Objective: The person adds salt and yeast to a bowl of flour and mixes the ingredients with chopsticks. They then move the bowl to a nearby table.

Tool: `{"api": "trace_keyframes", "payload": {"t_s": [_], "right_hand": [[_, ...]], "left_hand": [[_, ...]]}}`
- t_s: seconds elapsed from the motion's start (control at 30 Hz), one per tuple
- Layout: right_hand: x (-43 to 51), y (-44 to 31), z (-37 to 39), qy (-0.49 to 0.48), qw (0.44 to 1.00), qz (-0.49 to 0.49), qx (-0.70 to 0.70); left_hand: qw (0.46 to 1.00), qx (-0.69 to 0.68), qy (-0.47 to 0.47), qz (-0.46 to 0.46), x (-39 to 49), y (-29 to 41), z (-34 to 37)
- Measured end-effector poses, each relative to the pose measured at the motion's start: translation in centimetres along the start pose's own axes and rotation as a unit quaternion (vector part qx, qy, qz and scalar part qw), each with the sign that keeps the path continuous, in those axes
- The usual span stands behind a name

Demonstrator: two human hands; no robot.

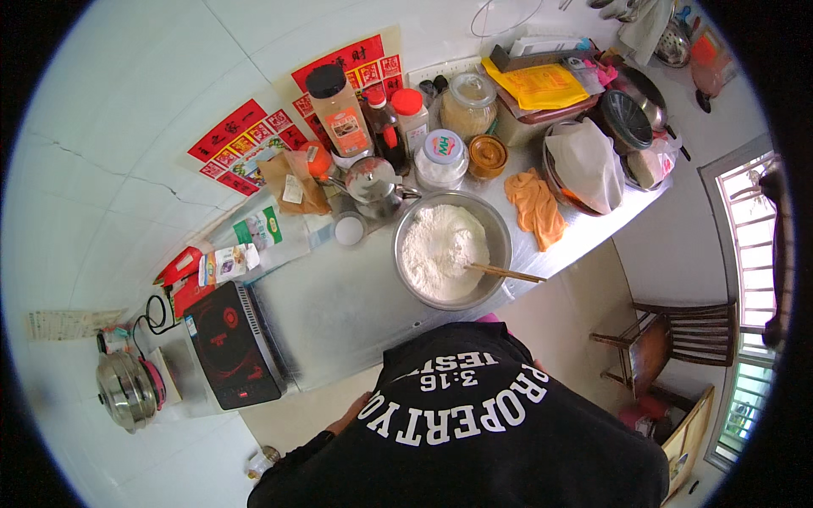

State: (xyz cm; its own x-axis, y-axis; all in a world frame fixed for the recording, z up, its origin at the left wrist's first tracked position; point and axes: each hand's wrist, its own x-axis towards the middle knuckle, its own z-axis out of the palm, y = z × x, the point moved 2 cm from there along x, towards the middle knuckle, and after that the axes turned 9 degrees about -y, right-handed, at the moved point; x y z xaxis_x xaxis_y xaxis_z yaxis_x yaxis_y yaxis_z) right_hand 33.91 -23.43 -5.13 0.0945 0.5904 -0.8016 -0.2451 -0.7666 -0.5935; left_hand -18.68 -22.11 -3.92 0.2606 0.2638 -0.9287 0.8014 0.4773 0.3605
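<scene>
Before me on the steel countertop [317, 305] stands a wide stainless-steel bowl [505, 244] holding a mound of white flour [432, 244]. A pair of wooden chopsticks [508, 273] is stuck in the flour and leans over the rim on the right. My left hand [352, 411] hangs low at my left side, mostly hidden by the black shirt [463, 406]. Only a sliver of my right hand [538, 366] shows past the shirt's right edge. Both hands are apart from the bowl, and their fingers are hidden. An orange cloth [535, 206] lies crumpled right of the bowl.
An induction cooker [228, 346] sits at the left. Behind the bowl stand a steel pot [375, 184], a lidded jar of white powder [441, 159], a brown pot [488, 155] and several bottles. A covered basin [584, 168] is at right; a wooden chair [667, 343] stands beyond.
</scene>
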Motion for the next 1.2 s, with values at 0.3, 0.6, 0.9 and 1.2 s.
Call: {"api": "trace_keyframes", "payload": {"t_s": [0.3, 0.6, 0.9, 1.2], "right_hand": [[-1.8, -1.4, 1.5, -0.006, 0.98, 0.093, -0.176], [-1.8, -3.5, 2.4, -0.031, 0.958, 0.096, -0.267], [-2.5, -3.5, 2.8, -0.057, 0.932, 0.115, -0.339], [2.4, -16.2, 2.5, -0.001, 0.86, -0.106, -0.499]], "left_hand": [[0.997, -0.053, -0.025, 0.052, 0.9, 4.5, 1.1], [0.994, -0.059, -0.025, 0.092, 0.2, 7.2, -1.0], [0.995, -0.062, -0.043, 0.066, -1.3, 5.5, -2.1], [0.974, -0.165, 0.049, 0.147, -4.9, 12.0, -13.7]]}}
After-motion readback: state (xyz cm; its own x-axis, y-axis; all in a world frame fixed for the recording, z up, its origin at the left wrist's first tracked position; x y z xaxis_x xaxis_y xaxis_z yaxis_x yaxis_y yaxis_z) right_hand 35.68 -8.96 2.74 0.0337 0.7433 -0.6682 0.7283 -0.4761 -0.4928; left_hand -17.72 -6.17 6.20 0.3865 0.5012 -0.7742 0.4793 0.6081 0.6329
